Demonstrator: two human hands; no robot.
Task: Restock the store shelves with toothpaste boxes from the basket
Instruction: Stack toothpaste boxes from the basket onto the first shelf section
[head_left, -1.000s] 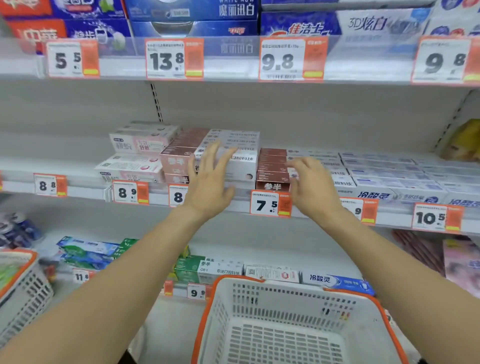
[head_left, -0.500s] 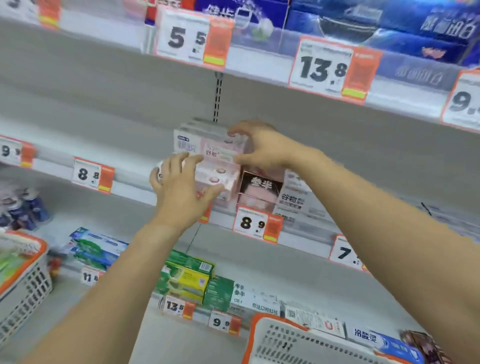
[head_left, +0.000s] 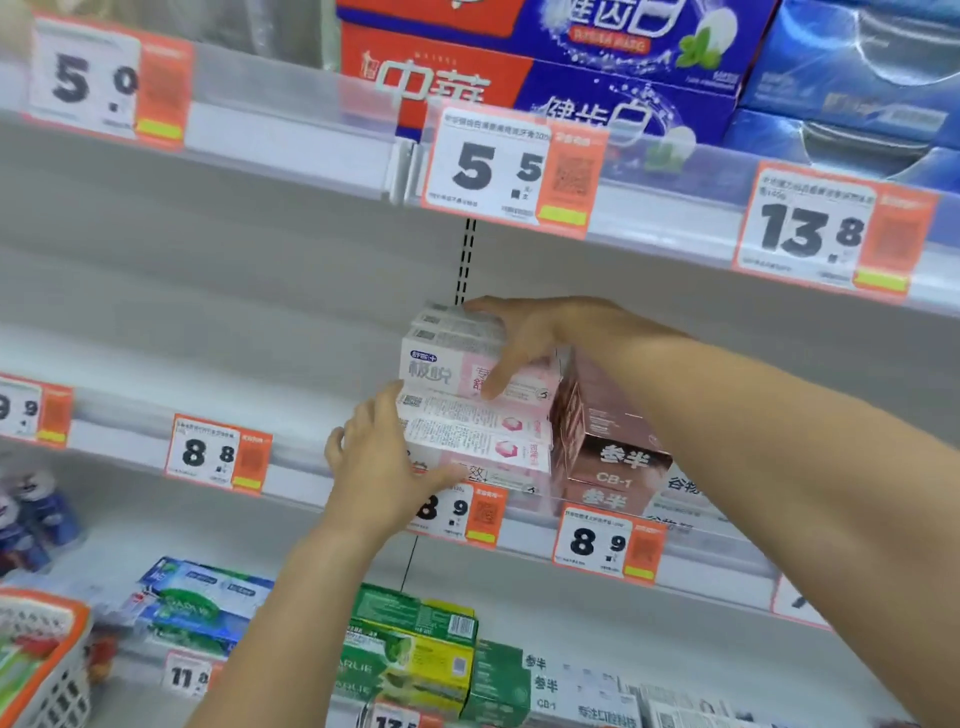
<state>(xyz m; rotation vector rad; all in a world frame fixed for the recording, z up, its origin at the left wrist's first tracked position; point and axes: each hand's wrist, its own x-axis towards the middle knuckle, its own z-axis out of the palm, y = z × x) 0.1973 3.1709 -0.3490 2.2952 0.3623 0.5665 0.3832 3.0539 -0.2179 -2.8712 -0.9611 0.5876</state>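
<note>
Two hands are on one stack of pink and white toothpaste boxes (head_left: 475, 410) on the middle shelf (head_left: 311, 488), and what we do next turns on how that stack lies between them. Our right hand (head_left: 519, 338) drapes over the top from the right, fingers on the upper boxes and thumb pressed down the front face, so it holds the top of the pile. Our left hand (head_left: 379, 462) sits lower, at the stack's left front corner, fingers nearly straight against the box ends and thumb under the front edge; we judge it is pressing, not gripping. The boxes run long-side across the shelf front, touching the brown boxes (head_left: 613, 457) on their right. We judge the stack needs squaring, and the left hand, at the free side, is better placed to nudge it rightward.
</note>
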